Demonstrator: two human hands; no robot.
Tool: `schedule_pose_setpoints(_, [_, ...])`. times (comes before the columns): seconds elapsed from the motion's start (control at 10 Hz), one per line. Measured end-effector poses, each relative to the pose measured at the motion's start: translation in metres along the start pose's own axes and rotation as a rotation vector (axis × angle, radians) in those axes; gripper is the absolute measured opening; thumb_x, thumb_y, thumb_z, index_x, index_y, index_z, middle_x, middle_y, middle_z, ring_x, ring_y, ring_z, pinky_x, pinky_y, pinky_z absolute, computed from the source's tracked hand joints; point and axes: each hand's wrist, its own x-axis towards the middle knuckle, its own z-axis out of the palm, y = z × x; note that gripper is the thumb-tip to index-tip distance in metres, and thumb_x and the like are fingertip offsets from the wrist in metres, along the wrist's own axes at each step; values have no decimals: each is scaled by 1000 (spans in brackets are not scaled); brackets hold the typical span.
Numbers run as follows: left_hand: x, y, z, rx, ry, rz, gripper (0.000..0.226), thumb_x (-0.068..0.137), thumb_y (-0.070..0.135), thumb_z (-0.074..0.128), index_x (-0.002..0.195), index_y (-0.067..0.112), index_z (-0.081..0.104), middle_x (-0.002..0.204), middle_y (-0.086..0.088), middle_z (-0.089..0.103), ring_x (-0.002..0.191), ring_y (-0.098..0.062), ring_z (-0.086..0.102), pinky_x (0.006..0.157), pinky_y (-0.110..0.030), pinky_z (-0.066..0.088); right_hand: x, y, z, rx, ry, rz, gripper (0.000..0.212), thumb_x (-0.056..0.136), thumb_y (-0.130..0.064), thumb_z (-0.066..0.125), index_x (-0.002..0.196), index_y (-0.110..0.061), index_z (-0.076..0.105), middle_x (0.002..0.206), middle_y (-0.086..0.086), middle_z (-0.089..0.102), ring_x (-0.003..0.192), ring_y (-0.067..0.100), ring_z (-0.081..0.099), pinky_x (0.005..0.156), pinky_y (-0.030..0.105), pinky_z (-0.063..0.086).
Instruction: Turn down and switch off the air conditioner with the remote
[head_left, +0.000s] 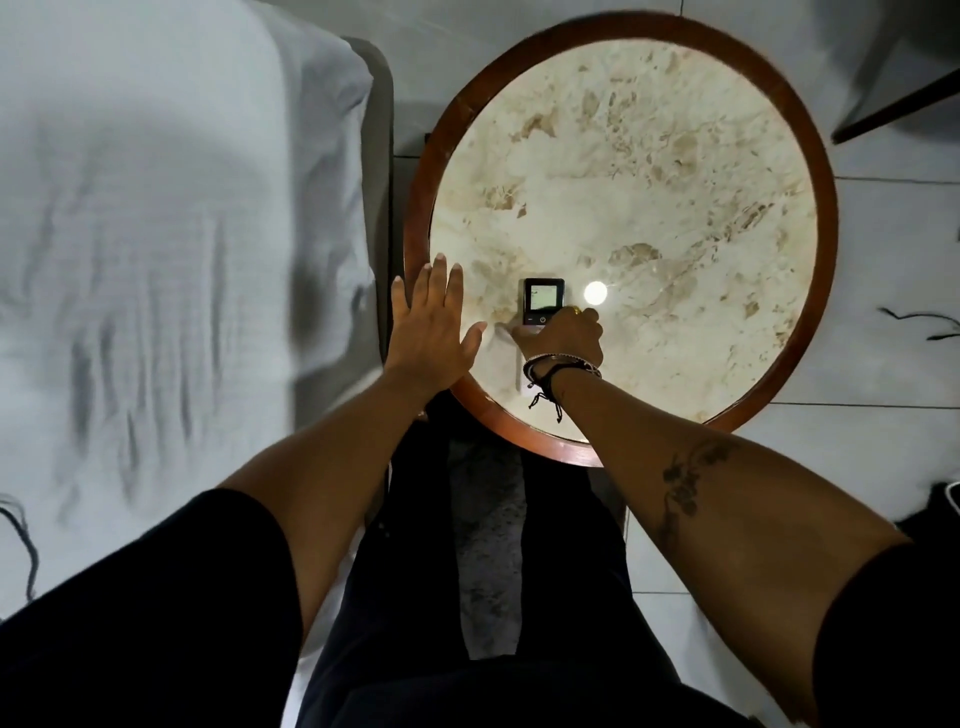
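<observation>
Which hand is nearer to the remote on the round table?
The right hand: it is closed around the lower part of the remote. The left hand lies open and flat at the table edge, left of the remote, not touching it.

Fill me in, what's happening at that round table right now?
A person stands over a round marble-topped table beside a bed. The right hand is closed around the lower part of a small remote, whose lit screen faces up, at the table's near side. The left hand is open and flat, fingers spread, over the table's left rim, holding nothing. No air conditioner is in view.
</observation>
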Motion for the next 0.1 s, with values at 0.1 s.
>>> schedule_pose_setpoints(0.1, [1, 2, -26, 26, 62, 26, 81, 90, 59, 35, 152, 6, 23, 161, -21, 26, 147, -37, 28, 116, -63, 17, -10, -1, -27, -72, 61, -119, 71, 80, -66, 60, 117, -5, 59, 120, 13, 54, 112, 32, 52, 76, 38, 45])
